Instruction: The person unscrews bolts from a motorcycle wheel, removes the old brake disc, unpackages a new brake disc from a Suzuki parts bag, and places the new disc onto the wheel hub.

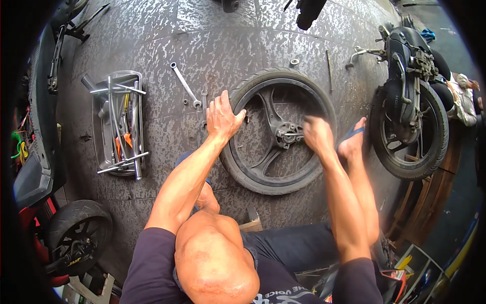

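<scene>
Spoked wheel [276, 120] lying flat on the floor [228, 55], centre stage, well in from the floor's edges: matte black rubber tyre, its tread scored with grooves, around a dark cast rim with broad, curving spokes. The hands are apart! Left hand [224, 120] spread over the tyre's upper left, fingers stretched out, thumb lying inward toward the rim. Right hand [318, 136] at the hub's right, curled and blurred; a shiny metal piece [292, 135] lies across the round, bolted hub [283, 128] beside it, and whether the fist is clamped on it, I cannot tell.

The floor itself is dark, mottled with pale, glossy streaks. Over toward its left side, an oblong grey tray [103, 142] with rounded corners; chromed bars straddle its long edges. Between tray and wheel, a polished spanner [186, 87], slanting. Above the wheel, a stubby metal ring [294, 62]; off to the right, a slim, straight rod [329, 71].
</scene>
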A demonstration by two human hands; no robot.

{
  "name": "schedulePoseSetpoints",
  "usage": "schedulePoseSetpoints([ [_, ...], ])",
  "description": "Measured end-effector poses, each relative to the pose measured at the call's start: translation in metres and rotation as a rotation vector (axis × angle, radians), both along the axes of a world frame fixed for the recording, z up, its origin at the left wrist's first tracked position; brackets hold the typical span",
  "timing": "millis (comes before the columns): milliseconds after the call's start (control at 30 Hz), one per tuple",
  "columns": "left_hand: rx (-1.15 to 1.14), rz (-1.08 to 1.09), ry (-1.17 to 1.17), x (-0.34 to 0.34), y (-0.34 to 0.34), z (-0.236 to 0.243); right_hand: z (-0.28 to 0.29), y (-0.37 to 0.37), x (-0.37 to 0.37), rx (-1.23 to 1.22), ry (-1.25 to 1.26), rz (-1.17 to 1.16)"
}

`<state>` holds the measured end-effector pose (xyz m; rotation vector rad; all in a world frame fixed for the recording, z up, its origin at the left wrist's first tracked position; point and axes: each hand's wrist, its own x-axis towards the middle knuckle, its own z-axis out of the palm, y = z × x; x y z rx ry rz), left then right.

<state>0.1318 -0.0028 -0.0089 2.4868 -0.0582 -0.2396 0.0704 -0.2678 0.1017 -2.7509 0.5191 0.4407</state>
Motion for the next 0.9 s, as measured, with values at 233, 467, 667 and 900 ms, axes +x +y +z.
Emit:
schedulePoseSetpoints([
  [233,0.015,0.019,0.034,0.002,0.01,0.001,0.021,0.085,-0.02,0.321,0.191,0.087],
  [467,-0.003,0.012,0.066,0.004,0.006,0.004,-0.017,0.035,-0.008,0.307,0.023,-0.482],
  [667,0.0,0.015,0.067,0.002,0.012,0.004,0.003,0.1,-0.018,0.046,0.164,0.594],
  [900,-0.055,0.01,0.022,-0.002,0.006,-0.003,0.002,0.006,-0.021,-0.071,0.1,0.129],
])
